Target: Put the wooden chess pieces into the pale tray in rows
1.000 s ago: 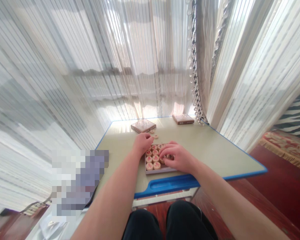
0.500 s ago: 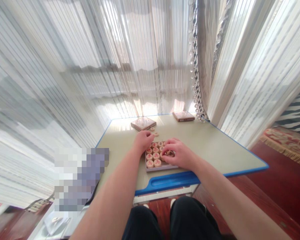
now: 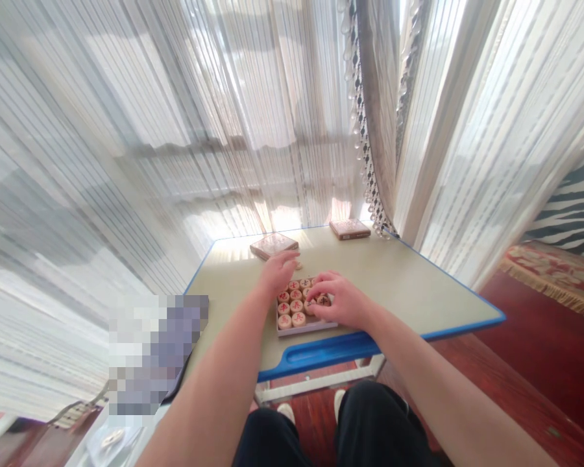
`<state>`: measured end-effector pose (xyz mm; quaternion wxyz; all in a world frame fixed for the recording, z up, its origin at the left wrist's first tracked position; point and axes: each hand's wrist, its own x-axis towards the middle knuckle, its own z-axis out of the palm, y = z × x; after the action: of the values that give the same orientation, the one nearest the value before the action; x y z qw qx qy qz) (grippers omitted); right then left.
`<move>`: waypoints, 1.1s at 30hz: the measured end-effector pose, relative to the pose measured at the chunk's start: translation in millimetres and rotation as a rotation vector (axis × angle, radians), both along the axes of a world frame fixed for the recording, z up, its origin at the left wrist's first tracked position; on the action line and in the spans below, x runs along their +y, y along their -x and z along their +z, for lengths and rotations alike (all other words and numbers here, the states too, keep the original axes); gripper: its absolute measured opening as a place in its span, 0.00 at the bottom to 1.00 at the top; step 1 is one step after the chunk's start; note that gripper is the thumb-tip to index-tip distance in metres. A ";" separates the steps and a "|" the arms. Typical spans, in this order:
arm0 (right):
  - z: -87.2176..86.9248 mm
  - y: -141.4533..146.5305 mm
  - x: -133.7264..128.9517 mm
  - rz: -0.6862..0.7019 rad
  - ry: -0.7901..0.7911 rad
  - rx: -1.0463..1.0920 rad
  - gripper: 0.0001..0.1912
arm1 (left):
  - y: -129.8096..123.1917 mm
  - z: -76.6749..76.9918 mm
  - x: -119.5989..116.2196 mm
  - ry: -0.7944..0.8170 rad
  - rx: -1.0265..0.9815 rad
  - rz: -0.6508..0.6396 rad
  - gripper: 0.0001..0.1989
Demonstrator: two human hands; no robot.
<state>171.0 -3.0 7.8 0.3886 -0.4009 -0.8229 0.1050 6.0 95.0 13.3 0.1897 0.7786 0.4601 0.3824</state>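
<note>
A shallow box [image 3: 307, 329] holds several round wooden pieces with red or black characters, set in rows, near the front edge of the table. My right hand [image 3: 338, 299] bends over the right part of the box, its fingertips on a piece [image 3: 310, 307]. My left hand [image 3: 278, 271] hovers past the box's back left corner, fingers apart and stretched forward, nothing seen in it. One loose piece [image 3: 298, 266] lies on the table just beyond those fingers.
On the pale table [image 3: 394, 279] with blue edging, a flat box [image 3: 274, 245] lies at the back left and another [image 3: 350, 229] at the back right. Sheer curtains [image 3: 253, 155] hang behind. A pixelated shape [image 3: 175, 344] is at the left.
My left hand has opened and reached forward, over where loose pieces lay. My right hand stays over the box. The whole view has shifted slightly.
</note>
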 end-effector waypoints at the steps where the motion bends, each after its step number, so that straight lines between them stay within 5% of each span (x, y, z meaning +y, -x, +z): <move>1: 0.7 -0.4 -0.6 -0.015 -0.004 0.020 0.05 | -0.8 0.4 -0.5 0.019 0.033 -0.037 0.18; 6: 2.5 -3.3 -2.3 -0.053 -0.048 0.069 0.04 | 1.1 1.9 -4.6 0.147 0.169 -0.065 0.25; 9: 1.1 -5.1 -2.2 -0.064 -0.072 0.094 0.03 | 4.6 3.2 -6.2 0.084 0.222 0.011 0.27; 18: -3.9 -5.2 -1.0 -0.116 -0.103 0.082 0.04 | 19.0 9.4 -0.9 0.196 0.387 0.088 0.19; 27: -4.2 -6.7 -0.2 -0.169 -0.111 0.105 0.04 | 29.8 11.2 4.8 0.092 0.359 0.369 0.06; 29: -4.5 -7.6 1.3 -0.185 -0.122 0.133 0.04 | 27.1 13.5 2.0 0.100 0.167 0.304 0.09; 33: -5.0 -10.2 4.0 -0.222 -0.161 0.257 0.12 | 14.7 23.2 -14.4 0.279 -0.282 -0.127 0.23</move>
<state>181.2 1.1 2.8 0.5305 -0.4403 -0.7229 0.0454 -8.7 80.6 36.5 0.3821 0.7110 0.4273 0.4073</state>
